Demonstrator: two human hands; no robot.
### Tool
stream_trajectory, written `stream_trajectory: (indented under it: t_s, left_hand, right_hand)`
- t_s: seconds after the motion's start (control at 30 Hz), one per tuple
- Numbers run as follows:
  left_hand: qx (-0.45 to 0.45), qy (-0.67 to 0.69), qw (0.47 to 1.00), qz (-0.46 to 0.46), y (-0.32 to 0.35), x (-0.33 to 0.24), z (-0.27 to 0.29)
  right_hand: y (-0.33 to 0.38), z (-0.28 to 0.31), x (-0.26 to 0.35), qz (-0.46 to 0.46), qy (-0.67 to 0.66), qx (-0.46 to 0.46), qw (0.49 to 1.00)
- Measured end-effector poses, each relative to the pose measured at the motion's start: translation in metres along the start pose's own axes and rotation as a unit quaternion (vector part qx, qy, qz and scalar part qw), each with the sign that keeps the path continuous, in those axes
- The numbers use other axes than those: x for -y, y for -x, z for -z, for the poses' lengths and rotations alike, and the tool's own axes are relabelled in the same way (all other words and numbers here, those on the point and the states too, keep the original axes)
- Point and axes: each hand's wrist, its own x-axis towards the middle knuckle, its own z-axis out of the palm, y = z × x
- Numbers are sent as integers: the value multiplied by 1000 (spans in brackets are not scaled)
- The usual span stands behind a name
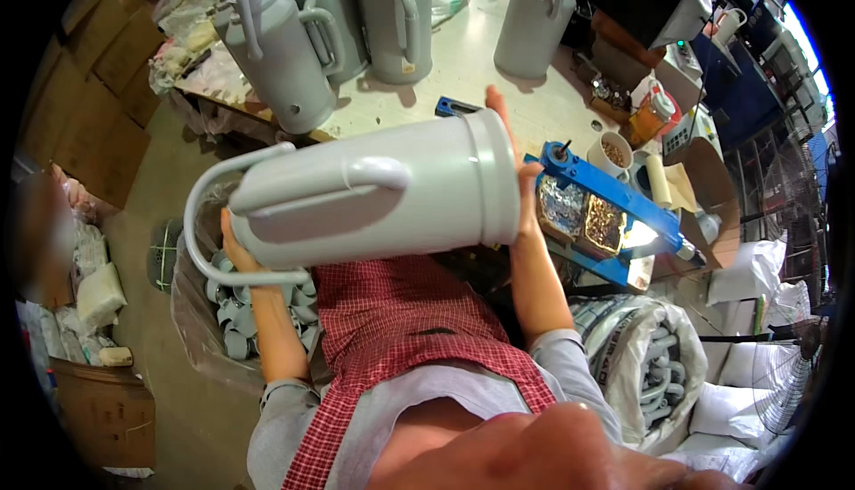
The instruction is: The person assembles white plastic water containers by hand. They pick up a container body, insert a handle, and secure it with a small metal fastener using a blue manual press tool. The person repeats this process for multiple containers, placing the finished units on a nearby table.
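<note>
A large pale grey jug (356, 209) lies sideways in the air in front of my chest, its side handle facing me. At its narrower end, on the left, my left hand (239, 245) supports it from below, beside the curved carrying handle (200, 223); most of those fingers are hidden behind the jug. My right hand (525, 178) presses against the wide rimmed end, with fingertips showing past the far edge. The jug is held between the two hands, above the red checked apron.
Several similar jugs (396, 27) stand on the white table (463, 44). To the right are a blue hand press (614, 191), trays of small metal parts (604, 223) and a cup (610, 153). Bags of grey plastic parts (236, 325) and grey handles (659, 374) flank me.
</note>
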Motion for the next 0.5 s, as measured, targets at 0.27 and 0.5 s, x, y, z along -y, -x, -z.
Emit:
stream_trajectory:
  t_s: [0.27, 0.5]
  left_hand:
    - [61, 89, 991, 75, -25, -2, 26]
    - [19, 24, 994, 109, -31, 9, 22]
  right_hand:
    - [-7, 40, -22, 38, -35, -27, 998]
    - [7, 30, -33, 58, 99, 23, 993]
